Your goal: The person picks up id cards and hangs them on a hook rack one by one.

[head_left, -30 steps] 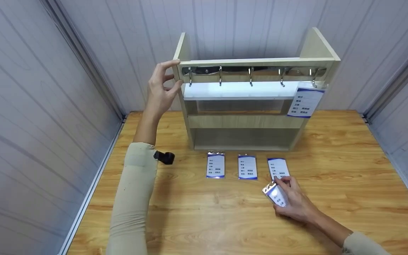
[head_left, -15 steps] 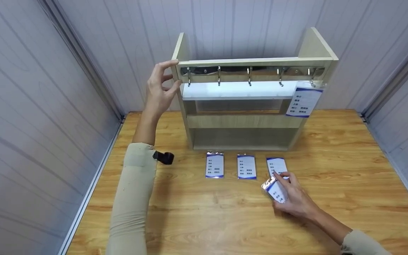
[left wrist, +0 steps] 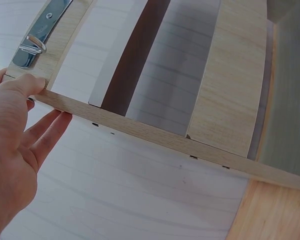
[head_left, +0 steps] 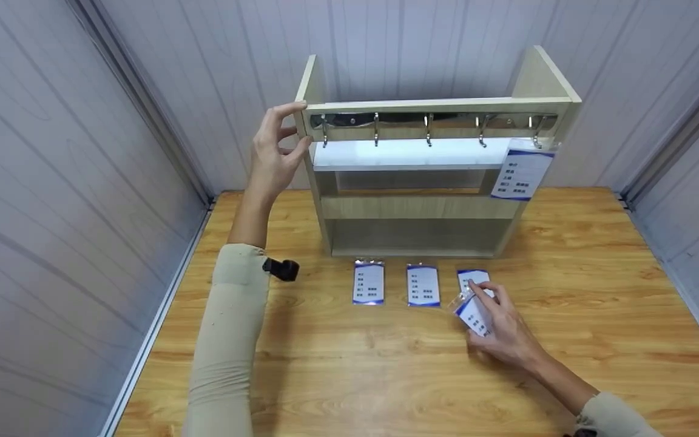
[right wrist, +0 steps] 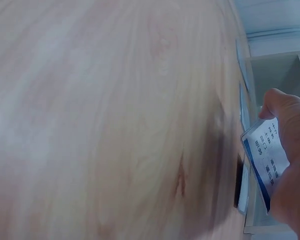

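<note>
My left hand (head_left: 273, 152) grips the upper left side panel of the wooden shelf (head_left: 422, 208), thumb in front and fingers round the edge, as the left wrist view also shows. Above the tabletop, my right hand (head_left: 504, 328) pinches a white and blue ID badge (head_left: 474, 315) by its edges, clip end tilted up to the left. Behind it a second ID badge (head_left: 472, 275) lies flat, partly covered. Two more, a left badge (head_left: 368, 283) and a middle badge (head_left: 423, 286), lie in the same row. Another hanging badge (head_left: 522, 175) is on the rightmost hook.
A metal hook rail (head_left: 404, 121) with several hooks crosses the top front of the shelf. The wooden table (head_left: 349, 364) extends in front, with pale panelled walls (head_left: 52, 212) around it. A small black device (head_left: 283, 269) sits on the left sleeve.
My right hand has moved slightly away from me and up with the badge, covering more of the badge lying behind it. The left hand stays on the shelf.
</note>
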A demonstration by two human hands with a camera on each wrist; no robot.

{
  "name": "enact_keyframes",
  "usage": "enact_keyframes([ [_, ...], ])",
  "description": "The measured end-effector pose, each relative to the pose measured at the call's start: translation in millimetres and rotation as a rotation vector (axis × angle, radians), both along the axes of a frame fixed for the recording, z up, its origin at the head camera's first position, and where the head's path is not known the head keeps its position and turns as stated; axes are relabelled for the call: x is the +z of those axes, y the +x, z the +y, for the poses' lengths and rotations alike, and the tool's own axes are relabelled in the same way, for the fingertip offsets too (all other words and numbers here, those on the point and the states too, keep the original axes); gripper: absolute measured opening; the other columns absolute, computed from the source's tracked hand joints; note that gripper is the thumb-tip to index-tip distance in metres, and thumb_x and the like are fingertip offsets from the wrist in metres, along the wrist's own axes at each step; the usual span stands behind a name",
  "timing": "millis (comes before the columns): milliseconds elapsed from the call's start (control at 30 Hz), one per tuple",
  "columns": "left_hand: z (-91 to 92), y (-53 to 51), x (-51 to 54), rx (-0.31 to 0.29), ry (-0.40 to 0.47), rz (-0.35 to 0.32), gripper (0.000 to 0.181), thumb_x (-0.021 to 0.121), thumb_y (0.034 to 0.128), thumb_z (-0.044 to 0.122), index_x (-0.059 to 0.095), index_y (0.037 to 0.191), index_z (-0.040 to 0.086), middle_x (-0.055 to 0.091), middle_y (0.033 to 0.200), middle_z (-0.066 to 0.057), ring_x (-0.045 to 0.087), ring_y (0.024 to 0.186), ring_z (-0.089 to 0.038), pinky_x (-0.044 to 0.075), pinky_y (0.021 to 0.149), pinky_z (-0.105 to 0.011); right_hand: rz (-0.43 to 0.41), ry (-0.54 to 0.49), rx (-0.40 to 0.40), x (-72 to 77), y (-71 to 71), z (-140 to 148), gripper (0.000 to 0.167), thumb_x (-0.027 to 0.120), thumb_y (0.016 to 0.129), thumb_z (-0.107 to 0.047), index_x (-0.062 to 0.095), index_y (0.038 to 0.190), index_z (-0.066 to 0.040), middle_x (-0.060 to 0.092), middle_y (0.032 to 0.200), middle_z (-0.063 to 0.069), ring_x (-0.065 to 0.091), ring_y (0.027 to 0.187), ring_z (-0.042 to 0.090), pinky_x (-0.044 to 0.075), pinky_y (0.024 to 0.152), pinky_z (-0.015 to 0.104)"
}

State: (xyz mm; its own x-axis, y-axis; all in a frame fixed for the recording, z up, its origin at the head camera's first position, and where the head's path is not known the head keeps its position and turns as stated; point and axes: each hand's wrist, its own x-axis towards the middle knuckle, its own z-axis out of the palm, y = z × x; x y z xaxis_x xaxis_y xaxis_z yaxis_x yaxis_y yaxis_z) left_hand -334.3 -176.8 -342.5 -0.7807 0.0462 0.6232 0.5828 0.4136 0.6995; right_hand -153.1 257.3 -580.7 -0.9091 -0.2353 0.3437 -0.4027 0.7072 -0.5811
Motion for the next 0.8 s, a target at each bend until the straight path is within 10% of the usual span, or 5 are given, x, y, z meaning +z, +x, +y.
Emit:
enact_keyframes([
  [800,-0.3,1.8,1.2,0.017,-0.021,-0.009,0.051,0.073,0.1048,0.002,0.062,0.154,0.012,0.060,0.160,-0.013,0.077,0.132,-0.039,0.074,0.093,-0.052,0.305,-0.109,-0.039,23.4,-25.0,-13,0.096,0.093,0.068,0.004,0.057,0.157,0.008,0.051,0.147,0.034,0.056,0.115,0.021,0.051,0.090,0.014],
])
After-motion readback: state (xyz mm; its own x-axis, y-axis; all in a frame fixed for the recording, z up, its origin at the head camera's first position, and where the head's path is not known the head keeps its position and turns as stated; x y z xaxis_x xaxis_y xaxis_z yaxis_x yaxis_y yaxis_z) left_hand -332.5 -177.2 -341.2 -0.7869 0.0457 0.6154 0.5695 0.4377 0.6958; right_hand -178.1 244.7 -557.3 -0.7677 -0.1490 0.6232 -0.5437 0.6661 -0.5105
